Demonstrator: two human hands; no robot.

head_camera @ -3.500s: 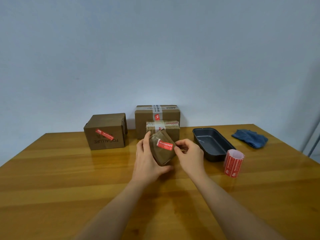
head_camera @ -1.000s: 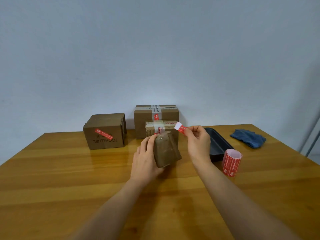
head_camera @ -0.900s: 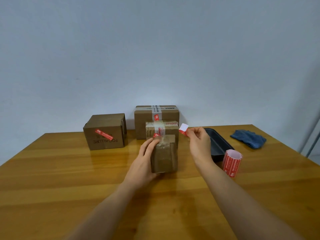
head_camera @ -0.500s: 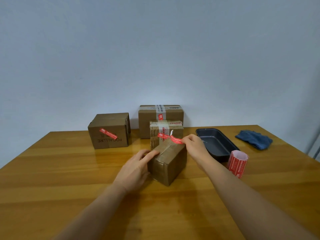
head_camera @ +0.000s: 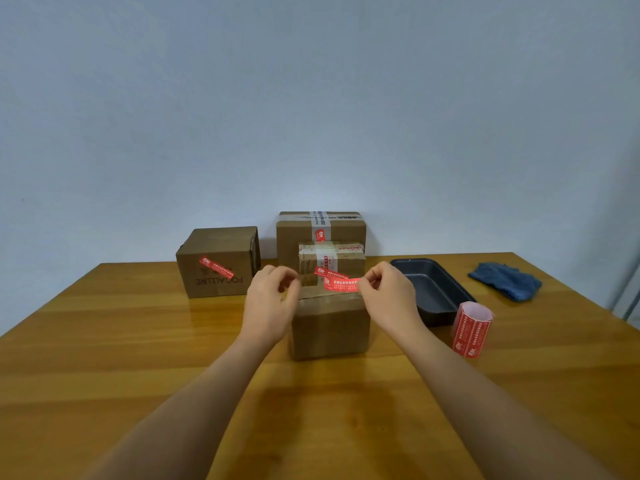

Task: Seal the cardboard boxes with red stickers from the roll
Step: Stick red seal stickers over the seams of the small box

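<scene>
A small brown cardboard box [head_camera: 329, 327] stands upright on the wooden table [head_camera: 121, 344], right in front of me. My right hand [head_camera: 389, 297] pinches one end of a loose red sticker [head_camera: 341, 285] and holds it flat just above the box's top. My left hand [head_camera: 272, 301] hovers at the box's top left corner with curled fingers, and I see nothing held between them. The roll of red stickers [head_camera: 472, 329] stands on end to the right of the box.
Three more cardboard boxes stand behind: a left box [head_camera: 216, 266], a tall back box [head_camera: 320, 225] and a taped middle box [head_camera: 332, 259], each bearing a red sticker. A dark baking tin [head_camera: 429, 289] and a blue cloth [head_camera: 505, 281] lie at right.
The small box has been set upright and square to me. My left hand has lifted off its side to the top left corner. My right hand now holds the sticker flat above the top.
</scene>
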